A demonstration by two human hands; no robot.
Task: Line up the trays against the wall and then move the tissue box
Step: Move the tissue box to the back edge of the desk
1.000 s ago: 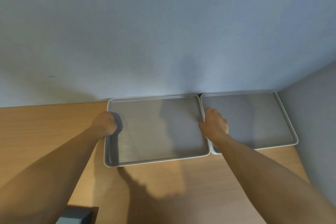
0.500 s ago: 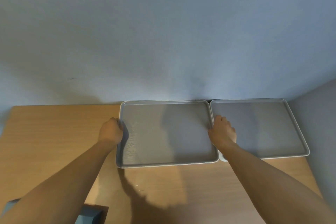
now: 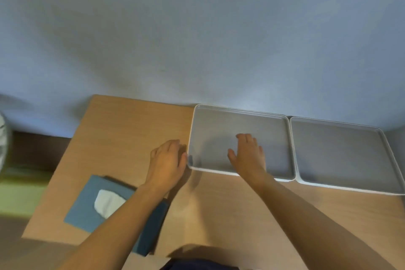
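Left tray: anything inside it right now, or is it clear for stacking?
Only the right hand is over the left tray, open, palm down; contact is unclear. The visible grey floor is bare. The patch beneath the hand and wrist is covered.

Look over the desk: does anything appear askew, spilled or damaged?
Nothing stands out. The two trays sit side by side against the wall, both empty. The tissue box lies flat near the desk's left edge, intact.

trays [image 3: 238, 120] grey, white rims | tissue box [image 3: 87, 204] blue | table [image 3: 131, 129] tan woodgrain
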